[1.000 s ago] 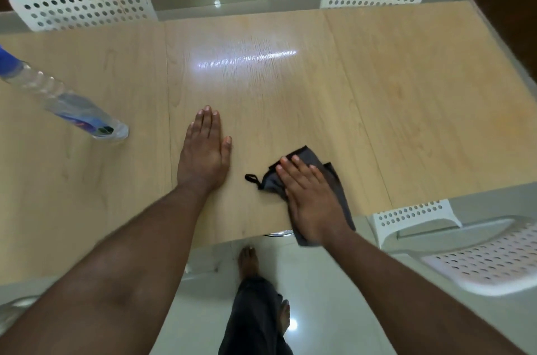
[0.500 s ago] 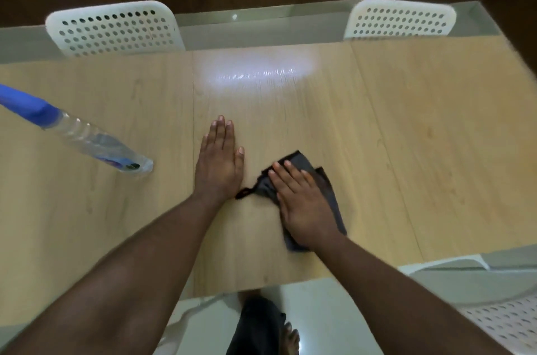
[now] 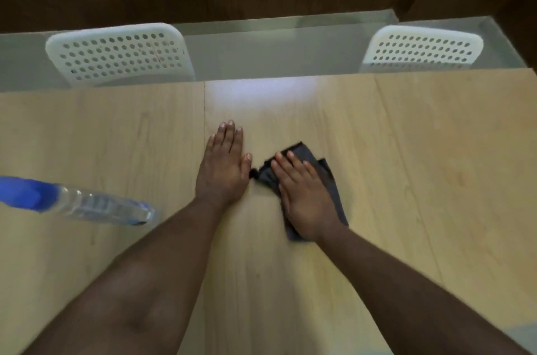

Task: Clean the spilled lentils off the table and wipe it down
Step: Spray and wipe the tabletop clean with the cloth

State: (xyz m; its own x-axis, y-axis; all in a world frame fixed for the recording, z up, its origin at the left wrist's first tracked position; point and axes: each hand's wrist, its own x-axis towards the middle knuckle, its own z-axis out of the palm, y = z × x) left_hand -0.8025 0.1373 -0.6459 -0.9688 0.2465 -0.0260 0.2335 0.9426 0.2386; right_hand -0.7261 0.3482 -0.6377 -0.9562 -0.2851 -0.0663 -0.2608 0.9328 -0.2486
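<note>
Right hand [image 3: 305, 197] presses flat, fingers straight, on the grey cloth [image 3: 329, 180]; left hand [image 3: 222, 168] rests flat, holding nothing, on the tabletop [image 3: 436, 180].

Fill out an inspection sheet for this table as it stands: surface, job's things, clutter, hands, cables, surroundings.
Surface: light wooden table, seams between panels, a glare patch near the far edge; no lentils seen.
Job's things: dark grey cloth lying flat on the table; spray bottle with a blue head at the left.
Clutter: nothing seen.
Hands: left hand rests flat on the wood, fingers straight; right hand presses flat on the cloth, fingers straight.
Cables: nothing seen.
Surroundings: two white perforated chairs at the far side, dark wood wall behind with two small plates.
</note>
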